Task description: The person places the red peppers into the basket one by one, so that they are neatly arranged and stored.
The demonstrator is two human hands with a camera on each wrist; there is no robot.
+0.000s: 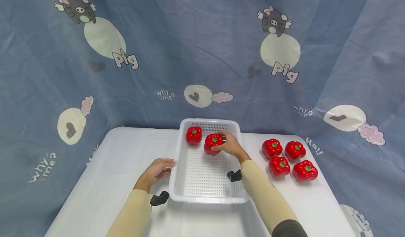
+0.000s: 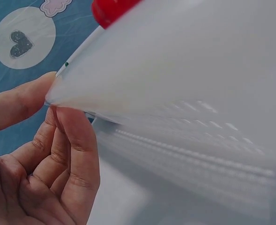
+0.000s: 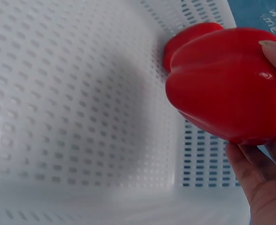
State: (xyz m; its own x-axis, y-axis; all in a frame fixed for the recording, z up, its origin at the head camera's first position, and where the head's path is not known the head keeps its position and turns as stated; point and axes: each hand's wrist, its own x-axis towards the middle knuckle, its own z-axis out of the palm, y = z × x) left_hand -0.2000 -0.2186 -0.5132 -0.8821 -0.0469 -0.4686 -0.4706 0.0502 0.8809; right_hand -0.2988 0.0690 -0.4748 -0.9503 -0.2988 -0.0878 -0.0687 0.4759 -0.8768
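A white perforated plastic basket point(image 1: 209, 180) stands on the table. My right hand point(image 1: 231, 145) grips a red bell pepper point(image 1: 212, 143) with thumb and fingers, over the far part of the basket; the right wrist view shows this pepper point(image 3: 222, 84) above the basket floor. Another red bell pepper point(image 1: 194, 135) sits in the basket's far left corner, partly hidden behind the held one in the right wrist view. My left hand point(image 1: 159, 170) pinches the basket's left rim point(image 1: 174, 173) between thumb and forefinger, which the left wrist view shows close up.
Several red bell peppers point(image 1: 279, 166) lie grouped on the white table point(image 1: 110, 180) to the right of the basket. A blue printed cloth point(image 1: 202, 54) hangs behind the table and along its sides.
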